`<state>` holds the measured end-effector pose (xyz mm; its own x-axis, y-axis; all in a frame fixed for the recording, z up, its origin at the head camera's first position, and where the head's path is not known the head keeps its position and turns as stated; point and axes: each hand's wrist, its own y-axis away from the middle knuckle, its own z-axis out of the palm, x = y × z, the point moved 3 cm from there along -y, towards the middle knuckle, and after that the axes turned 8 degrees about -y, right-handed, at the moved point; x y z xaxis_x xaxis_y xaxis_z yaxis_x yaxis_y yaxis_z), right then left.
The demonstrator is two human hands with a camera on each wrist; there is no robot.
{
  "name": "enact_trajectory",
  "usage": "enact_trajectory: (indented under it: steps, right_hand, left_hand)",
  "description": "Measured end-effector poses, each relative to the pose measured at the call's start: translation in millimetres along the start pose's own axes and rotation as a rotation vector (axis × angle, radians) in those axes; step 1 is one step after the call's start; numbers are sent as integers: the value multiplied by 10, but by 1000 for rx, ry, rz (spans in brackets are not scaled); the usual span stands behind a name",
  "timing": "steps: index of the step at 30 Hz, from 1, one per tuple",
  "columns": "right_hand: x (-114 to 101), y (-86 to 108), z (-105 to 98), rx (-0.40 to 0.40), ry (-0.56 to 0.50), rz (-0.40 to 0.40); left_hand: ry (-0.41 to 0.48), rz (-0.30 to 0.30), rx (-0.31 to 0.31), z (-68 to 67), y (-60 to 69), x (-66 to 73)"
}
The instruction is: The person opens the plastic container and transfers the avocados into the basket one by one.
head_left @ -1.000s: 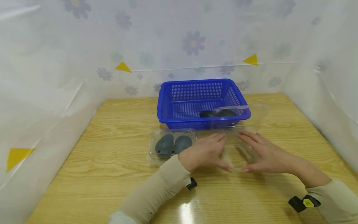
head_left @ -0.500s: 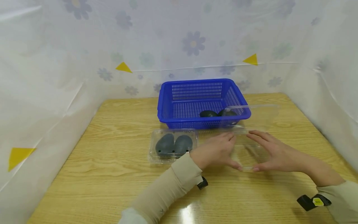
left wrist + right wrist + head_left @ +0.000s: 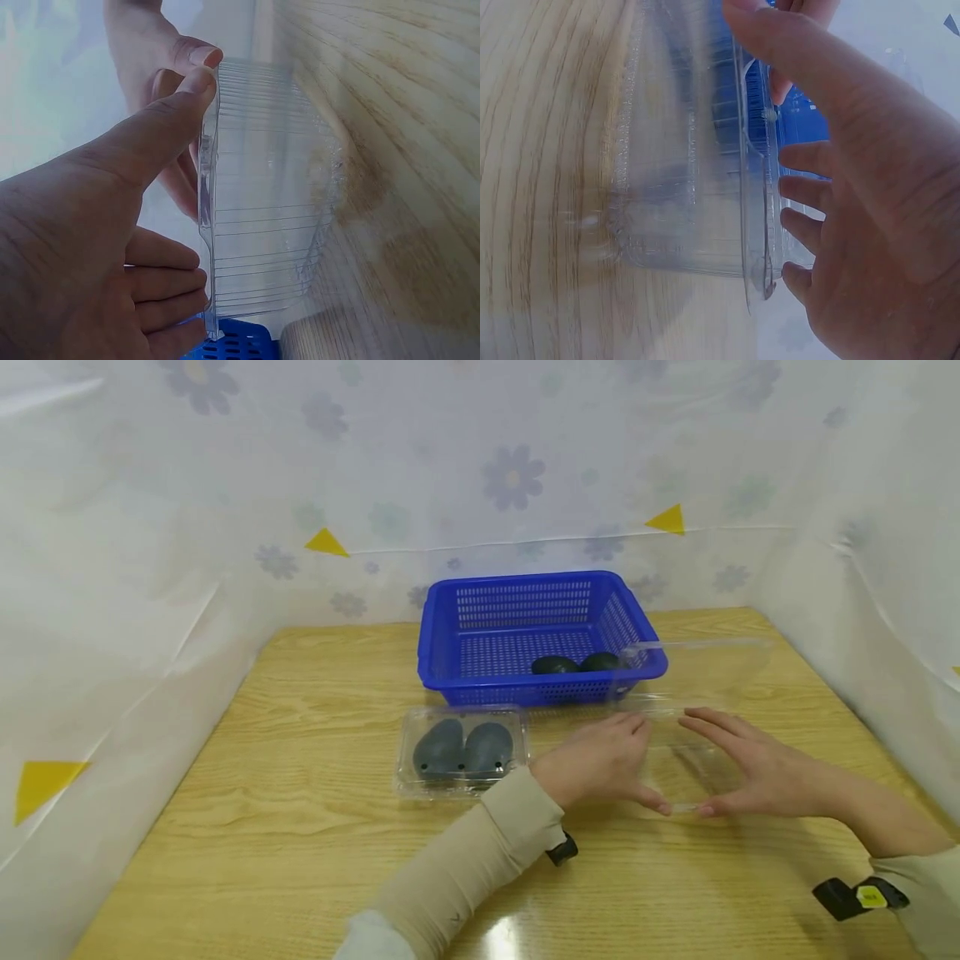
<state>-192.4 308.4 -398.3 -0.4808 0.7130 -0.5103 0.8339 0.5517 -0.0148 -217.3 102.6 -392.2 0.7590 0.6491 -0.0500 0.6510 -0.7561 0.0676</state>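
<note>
A clear plastic clamshell box (image 3: pixel 678 777) sits on the table with its lid (image 3: pixel 705 672) raised at the back; no fruit shows inside. My left hand (image 3: pixel 603 760) holds its left part, thumb on the near rim and fingers at the far side. On the right part my right hand (image 3: pixel 757 768) has the same hold, its thumb near the left one. In the left wrist view the ribbed wall of the box (image 3: pixel 262 187) stands close to the wood. Left of my hands, a closed clear box (image 3: pixel 408 781) contains two dark avocados (image 3: pixel 487 747).
Behind the boxes stands a blue plastic basket (image 3: pixel 525 610), with two dark avocados (image 3: pixel 555 665) near its front right. The raised lid overlaps the basket's right corner in the head view. Pale flowered sheeting (image 3: pixel 510 477) surrounds the wooden table (image 3: pixel 300 827) at the back and sides.
Both hands and the open clear box have slid to the right, away from the closed box. The closed box and the basket stay in place.
</note>
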Motion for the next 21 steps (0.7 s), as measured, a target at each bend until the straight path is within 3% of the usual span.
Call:
enact_trajectory:
  steps: [12, 21]
  right_hand:
    - [180, 104, -80, -5, -31, 52]
    - [329, 204, -127, -8, -25, 72]
  left_hand:
    - [-40, 25, -10, -25, -195, 108]
    - [-21, 30, -45, -35, -347, 182]
